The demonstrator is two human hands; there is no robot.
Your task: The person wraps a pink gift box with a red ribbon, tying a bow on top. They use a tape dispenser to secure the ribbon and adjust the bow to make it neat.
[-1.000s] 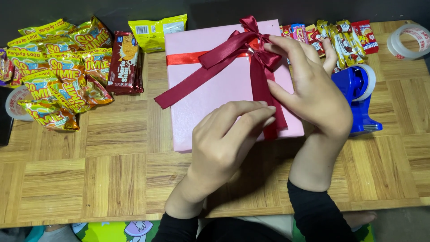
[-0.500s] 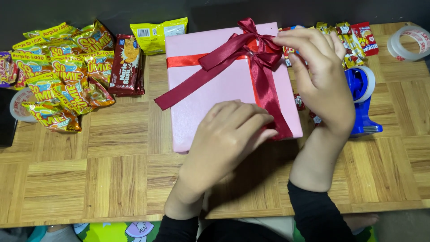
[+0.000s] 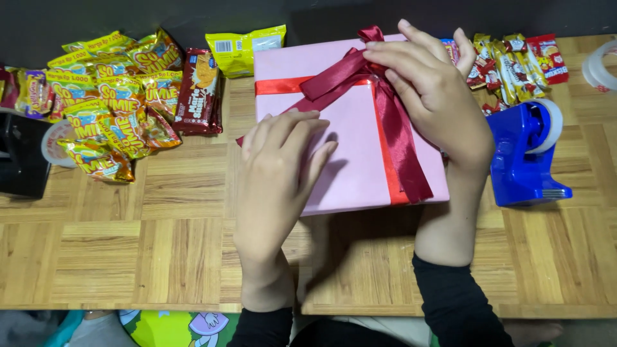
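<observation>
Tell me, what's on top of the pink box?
On the pink box lie a dark red ribbon bow, the left hand and the right hand. The bow's knot is covered by the right hand's fingers.

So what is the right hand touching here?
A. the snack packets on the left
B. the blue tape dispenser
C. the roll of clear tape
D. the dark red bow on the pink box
D: the right hand lies with its fingers on the bow atop the pink box, while the tape dispenser stands untouched beside it.
</observation>
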